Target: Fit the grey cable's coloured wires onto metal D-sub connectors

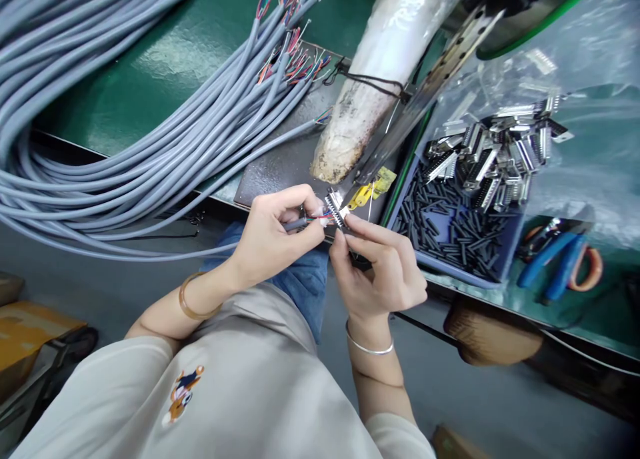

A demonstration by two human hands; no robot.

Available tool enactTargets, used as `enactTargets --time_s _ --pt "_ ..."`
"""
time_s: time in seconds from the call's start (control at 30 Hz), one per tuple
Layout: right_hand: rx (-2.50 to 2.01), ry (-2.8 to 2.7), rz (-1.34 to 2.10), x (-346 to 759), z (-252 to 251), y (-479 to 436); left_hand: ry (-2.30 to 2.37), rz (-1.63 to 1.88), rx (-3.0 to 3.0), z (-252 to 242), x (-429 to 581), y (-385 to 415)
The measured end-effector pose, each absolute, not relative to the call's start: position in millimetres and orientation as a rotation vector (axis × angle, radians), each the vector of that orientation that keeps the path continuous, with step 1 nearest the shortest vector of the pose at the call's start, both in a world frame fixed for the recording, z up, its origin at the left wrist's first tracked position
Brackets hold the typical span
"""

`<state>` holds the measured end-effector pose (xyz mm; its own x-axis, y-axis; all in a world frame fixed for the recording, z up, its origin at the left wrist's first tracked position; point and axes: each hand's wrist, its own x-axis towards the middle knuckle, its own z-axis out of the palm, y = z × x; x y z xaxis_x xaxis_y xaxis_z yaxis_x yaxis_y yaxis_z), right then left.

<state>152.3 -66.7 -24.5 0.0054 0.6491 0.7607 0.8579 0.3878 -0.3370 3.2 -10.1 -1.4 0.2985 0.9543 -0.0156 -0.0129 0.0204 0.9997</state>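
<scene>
At frame centre, my left hand (273, 235) pinches a grey cable (295, 225) near its stripped end; my right hand (377, 272) pinches the metal connector (334, 204) against its coloured wires (323, 217).

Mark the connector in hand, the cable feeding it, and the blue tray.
connector (333, 204), head view, on its metal shell.
grey cable (294, 225), head view, on the jacket end just before the coloured wires.
blue tray (460, 277), head view, on the near rim.
</scene>
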Motion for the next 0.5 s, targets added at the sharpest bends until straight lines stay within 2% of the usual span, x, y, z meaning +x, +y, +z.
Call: enactTargets --time_s 0.17,0.37,0.43,0.5 --pt "-1.348 -1.632 -0.221 151.7 -21.7 -71.2 0.924 0.928 1.233 -0.6 -3.3 -14.8" --pt "-1.449 -1.408 0.48 147.3 -10.9 -75.5 0.68 0.831 0.946 -1.7 -13.8 -18.6" --pt "-1.46 -1.41 0.479 148.5 -11.0 -78.4 0.653 0.832 0.869 -4.8 -16.8 -19.3" --pt "-1.463 -1.376 0.331 153.7 -13.2 -85.0 0.632 0.814 0.819 -8.1 -19.9 -19.5"
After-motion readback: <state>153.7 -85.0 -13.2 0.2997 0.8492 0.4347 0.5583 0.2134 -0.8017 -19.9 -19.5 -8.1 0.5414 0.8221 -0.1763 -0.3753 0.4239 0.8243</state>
